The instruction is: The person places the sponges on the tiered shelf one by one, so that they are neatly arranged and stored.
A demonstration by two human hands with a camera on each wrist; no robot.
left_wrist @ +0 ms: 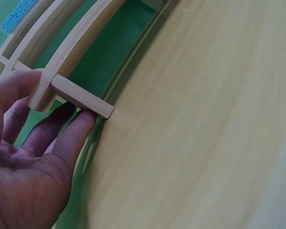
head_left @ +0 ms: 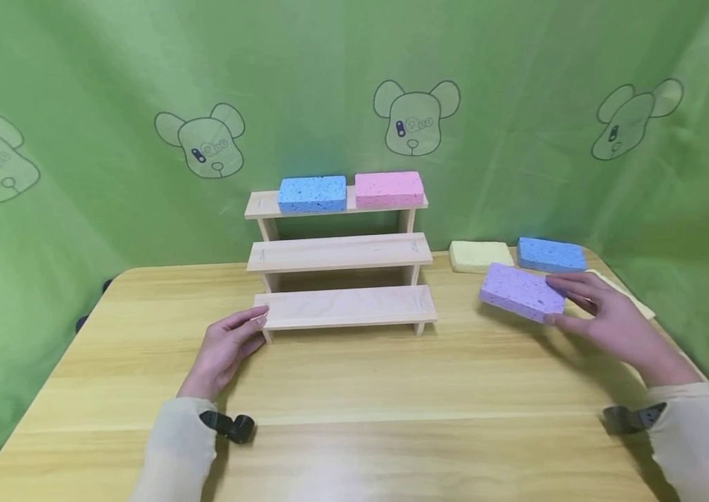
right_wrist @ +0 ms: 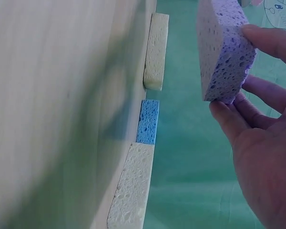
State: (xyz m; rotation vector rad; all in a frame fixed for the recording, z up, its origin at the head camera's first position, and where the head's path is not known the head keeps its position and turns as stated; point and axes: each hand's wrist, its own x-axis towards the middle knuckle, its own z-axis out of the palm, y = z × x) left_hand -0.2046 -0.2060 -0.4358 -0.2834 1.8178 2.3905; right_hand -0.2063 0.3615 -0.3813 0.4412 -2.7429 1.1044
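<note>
A purple sponge (head_left: 521,292) is pinched at its right end by my right hand (head_left: 611,321), held above the table and slightly tilted. In the right wrist view, thumb and fingers grip the end of that sponge (right_wrist: 226,52). My left hand (head_left: 229,345) holds the left end of the lowest step of a three-step wooden shelf (head_left: 348,307). Up close in the left wrist view, its fingers lie against the step's end and leg (left_wrist: 81,95). On the top step sit a blue sponge (head_left: 312,194) and, to its right, a pink sponge (head_left: 388,189).
At the table's back right lie a pale yellow sponge (head_left: 481,256), a blue sponge (head_left: 551,254) and another pale yellow one (right_wrist: 131,186), partly behind my right hand in the head view. A green curtain (head_left: 316,84) hangs behind the wooden table (head_left: 354,397).
</note>
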